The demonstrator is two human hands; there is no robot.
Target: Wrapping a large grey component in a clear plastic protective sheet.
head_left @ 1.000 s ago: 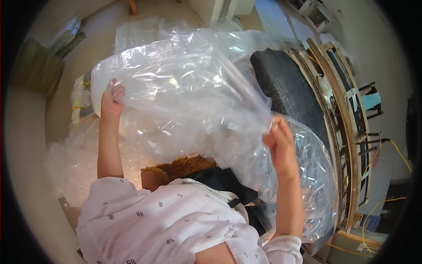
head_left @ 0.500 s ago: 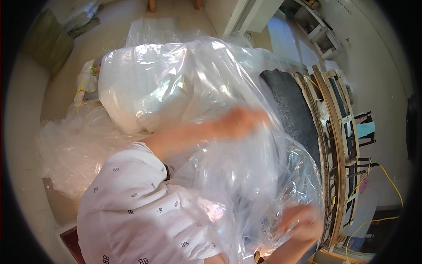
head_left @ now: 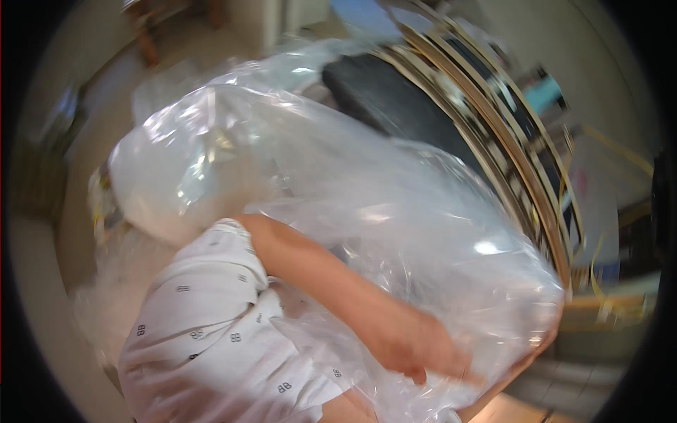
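Note:
A large heap of clear plastic film (head_left: 423,204) spreads in front of me, its near right part drawn out toward my right hand (head_left: 541,345). That hand sits at the film's right edge and grips it, though shiny folds cover much of the fingers. My left arm reaches across from the left, over the film. At its end, my left hand (head_left: 441,352) lies low over the film close to the right hand, thumb apart and fingers stretched out, smeared by motion. A bulging bundle of clear plastic (head_left: 190,151) rests at the far left.
Beyond the film lies a dark grey padded piece (head_left: 402,99). Long wooden strips (head_left: 486,92) curve along the right side. More crumpled plastic (head_left: 113,275) is at the left. A yellow cable (head_left: 599,275) hangs at the right. Wooden legs (head_left: 147,46) stand at the back.
My left hand has swept from mid-film down and right, close to my right hand. My right hand has moved right and slightly up, drawing the film with it. The view has turned right.

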